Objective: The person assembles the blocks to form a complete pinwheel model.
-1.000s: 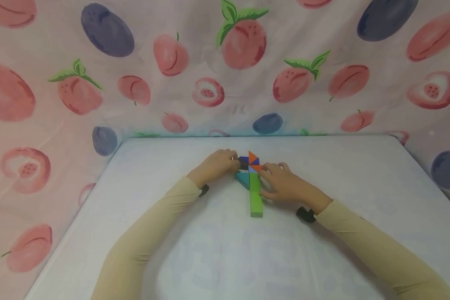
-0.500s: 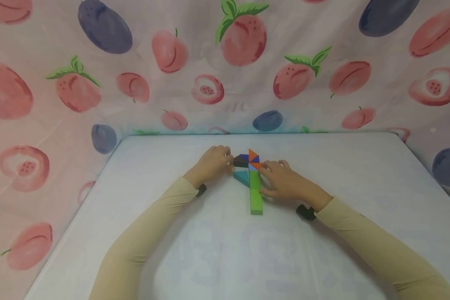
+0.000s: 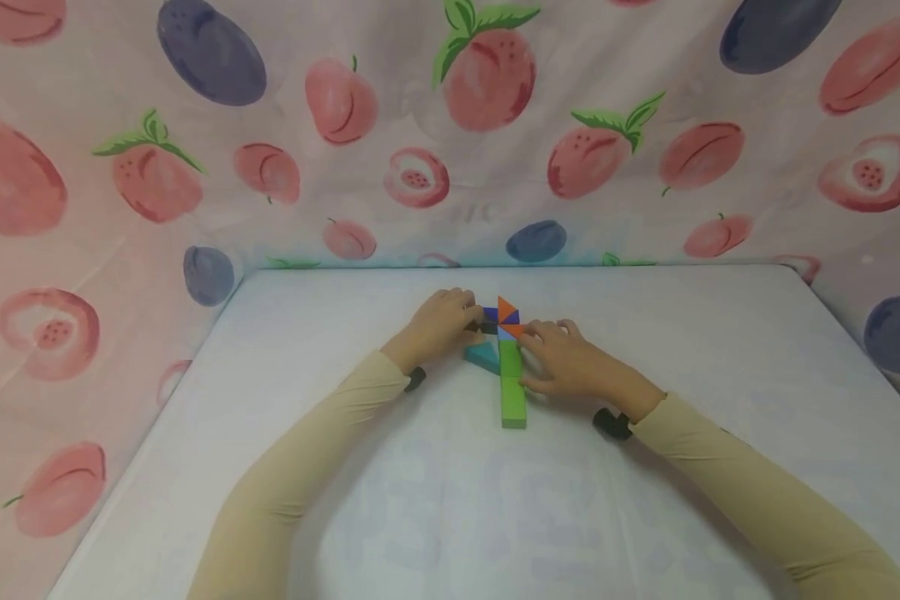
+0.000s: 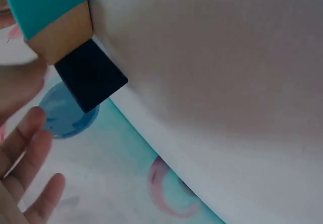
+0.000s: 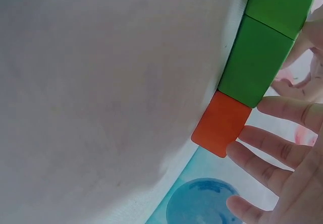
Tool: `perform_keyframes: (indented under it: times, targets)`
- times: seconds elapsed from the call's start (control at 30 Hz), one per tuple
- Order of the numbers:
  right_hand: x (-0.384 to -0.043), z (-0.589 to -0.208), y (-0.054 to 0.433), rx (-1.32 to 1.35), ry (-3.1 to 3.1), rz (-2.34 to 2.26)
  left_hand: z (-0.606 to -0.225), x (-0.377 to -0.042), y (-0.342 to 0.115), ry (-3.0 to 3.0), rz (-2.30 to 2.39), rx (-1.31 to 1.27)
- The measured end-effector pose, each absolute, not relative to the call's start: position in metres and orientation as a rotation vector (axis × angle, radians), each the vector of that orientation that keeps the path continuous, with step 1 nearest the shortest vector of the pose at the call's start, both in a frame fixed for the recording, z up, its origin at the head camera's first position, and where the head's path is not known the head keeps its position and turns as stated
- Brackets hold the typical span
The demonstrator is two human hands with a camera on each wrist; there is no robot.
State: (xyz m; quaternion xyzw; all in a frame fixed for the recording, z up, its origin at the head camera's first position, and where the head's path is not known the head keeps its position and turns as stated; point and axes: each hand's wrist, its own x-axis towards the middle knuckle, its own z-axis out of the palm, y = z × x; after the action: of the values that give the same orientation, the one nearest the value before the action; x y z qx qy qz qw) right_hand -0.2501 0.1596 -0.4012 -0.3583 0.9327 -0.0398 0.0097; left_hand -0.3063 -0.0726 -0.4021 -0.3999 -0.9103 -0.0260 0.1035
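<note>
In the head view, a flat figure of coloured blocks lies on the table. Two green blocks (image 3: 513, 402) form a column below orange triangles (image 3: 506, 309) and dark blue pieces (image 3: 490, 315). My left hand (image 3: 438, 321) is at the figure's left side and partly covers a black block (image 4: 91, 76). In the left wrist view, its thumb touches a bare-wood block (image 4: 63, 33), between the black block and a teal block (image 4: 45, 4). My right hand (image 3: 566, 362) lies along the right side. Its extended fingers touch a green block (image 5: 256, 60) and an orange block (image 5: 221, 124).
A white cloth covers the table (image 3: 420, 500). Behind it hangs a fruit-print curtain (image 3: 270, 225). Small black devices sit under both wrists, one by the right wrist (image 3: 612, 427).
My left hand moved slightly left, baring the black block, then came back right over it. The teal block's left end shifted a little. My right hand has stayed in place.
</note>
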Motion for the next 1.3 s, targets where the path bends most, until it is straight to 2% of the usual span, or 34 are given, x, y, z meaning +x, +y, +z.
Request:
perform_keyframes:
  times: [1.3]
  targets:
    - [-0.2534,-0.4032,0.1621,-1.103,2.885,-0.161,-0.3987,-0.3087,-0.0693,-2.721,-0.066,-1.319]
